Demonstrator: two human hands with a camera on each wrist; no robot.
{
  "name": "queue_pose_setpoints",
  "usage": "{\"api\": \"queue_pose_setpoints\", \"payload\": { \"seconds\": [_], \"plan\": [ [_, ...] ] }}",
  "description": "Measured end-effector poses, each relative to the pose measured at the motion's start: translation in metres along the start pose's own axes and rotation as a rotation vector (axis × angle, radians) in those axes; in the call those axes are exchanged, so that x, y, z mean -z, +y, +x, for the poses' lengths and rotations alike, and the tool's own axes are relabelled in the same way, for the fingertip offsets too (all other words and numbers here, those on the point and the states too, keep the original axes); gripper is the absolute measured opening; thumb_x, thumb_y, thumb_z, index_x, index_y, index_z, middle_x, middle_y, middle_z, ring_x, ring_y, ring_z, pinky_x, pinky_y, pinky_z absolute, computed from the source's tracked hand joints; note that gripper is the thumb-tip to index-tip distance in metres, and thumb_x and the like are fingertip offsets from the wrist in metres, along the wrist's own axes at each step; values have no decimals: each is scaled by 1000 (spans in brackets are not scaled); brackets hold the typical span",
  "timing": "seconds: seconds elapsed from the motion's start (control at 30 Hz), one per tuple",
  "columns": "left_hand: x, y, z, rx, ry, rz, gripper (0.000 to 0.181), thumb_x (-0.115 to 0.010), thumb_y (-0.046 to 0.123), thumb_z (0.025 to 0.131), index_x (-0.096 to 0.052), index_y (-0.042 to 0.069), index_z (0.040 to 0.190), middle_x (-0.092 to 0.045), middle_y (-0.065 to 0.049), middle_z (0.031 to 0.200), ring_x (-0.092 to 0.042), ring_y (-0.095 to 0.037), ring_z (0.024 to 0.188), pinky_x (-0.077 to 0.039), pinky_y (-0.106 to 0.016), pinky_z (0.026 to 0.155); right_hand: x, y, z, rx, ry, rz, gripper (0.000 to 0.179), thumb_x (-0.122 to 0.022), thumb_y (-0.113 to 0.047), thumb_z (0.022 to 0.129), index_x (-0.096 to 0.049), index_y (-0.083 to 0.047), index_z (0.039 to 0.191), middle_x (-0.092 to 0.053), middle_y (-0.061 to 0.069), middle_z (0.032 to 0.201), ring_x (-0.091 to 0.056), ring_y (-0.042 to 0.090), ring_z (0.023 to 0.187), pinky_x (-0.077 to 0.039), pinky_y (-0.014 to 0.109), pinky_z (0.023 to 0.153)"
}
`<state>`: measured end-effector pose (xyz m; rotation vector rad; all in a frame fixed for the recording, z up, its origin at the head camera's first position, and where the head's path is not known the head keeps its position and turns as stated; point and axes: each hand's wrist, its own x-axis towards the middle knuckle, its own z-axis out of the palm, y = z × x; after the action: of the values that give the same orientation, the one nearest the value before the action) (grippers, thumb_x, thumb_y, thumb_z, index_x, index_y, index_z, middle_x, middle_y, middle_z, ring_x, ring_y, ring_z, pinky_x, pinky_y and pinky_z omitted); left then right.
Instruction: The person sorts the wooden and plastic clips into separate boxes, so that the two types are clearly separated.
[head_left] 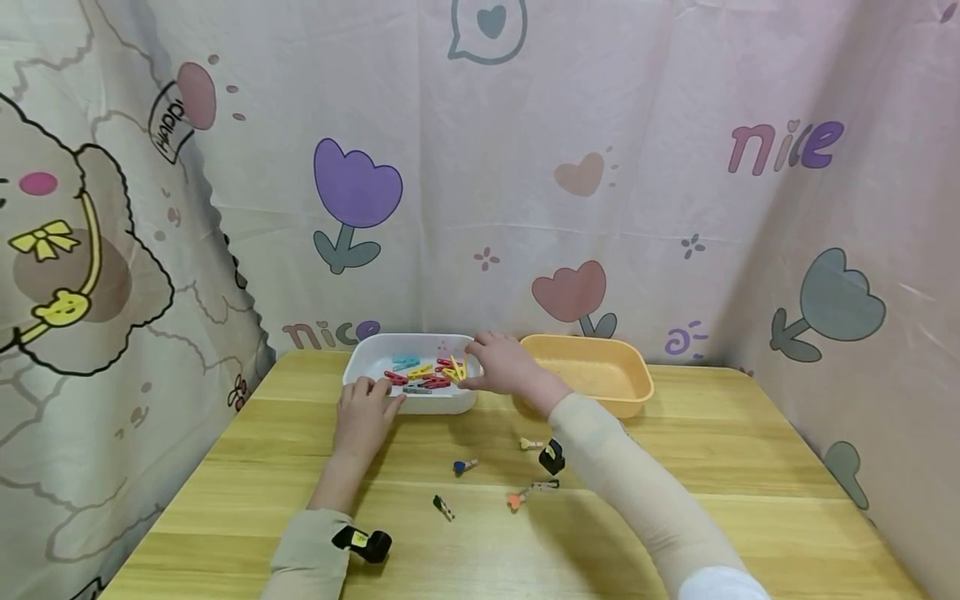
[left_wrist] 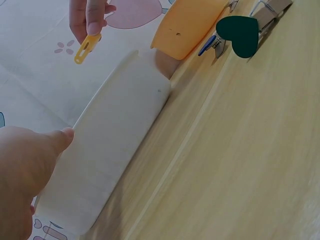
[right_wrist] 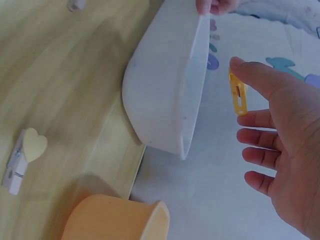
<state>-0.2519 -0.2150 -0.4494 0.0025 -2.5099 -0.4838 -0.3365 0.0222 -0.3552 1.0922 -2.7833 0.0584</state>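
Observation:
A white plastic tub holds several small plastic clothespins in red, yellow and blue. My left hand grips its near left rim, with the thumb showing at the edge. Over the tub's right end, my right hand pinches a yellow clothespin between thumb and index finger. The other fingers of that hand are spread loosely. In the left wrist view the yellow clothespin hangs above the rim. The tub's contents are hidden in both wrist views.
A yellow-orange tub stands right of the white one. Wooden clothespins lie in front: one with a blue top, a cream heart, an orange top, a green heart and a grey one. A printed curtain hangs behind.

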Motion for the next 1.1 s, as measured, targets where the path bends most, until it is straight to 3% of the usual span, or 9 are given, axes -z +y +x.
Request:
{"api": "queue_pose_setpoints", "payload": {
  "seconds": [0.63,1.1],
  "plan": [
    [0,-1,-1,-12,5,15,32,-70,33,90,-65,5,105,-56,-17,100,-51,-38,98,-42,-50,88,-12,17,26,-115,-25,43,62,-67,-54,85,-60,-10,128,-56,9,127,-51,27,119,-42,46,104],
    [-3,-2,0,-22,30,17,31,-71,33,89,-65,6,104,-56,-16,99,-50,-38,97,-42,-49,86,-22,22,32,-161,-51,66,64,-66,-56,85,-60,-9,129,-56,9,126,-49,27,119,-40,47,106]
  ]
}}
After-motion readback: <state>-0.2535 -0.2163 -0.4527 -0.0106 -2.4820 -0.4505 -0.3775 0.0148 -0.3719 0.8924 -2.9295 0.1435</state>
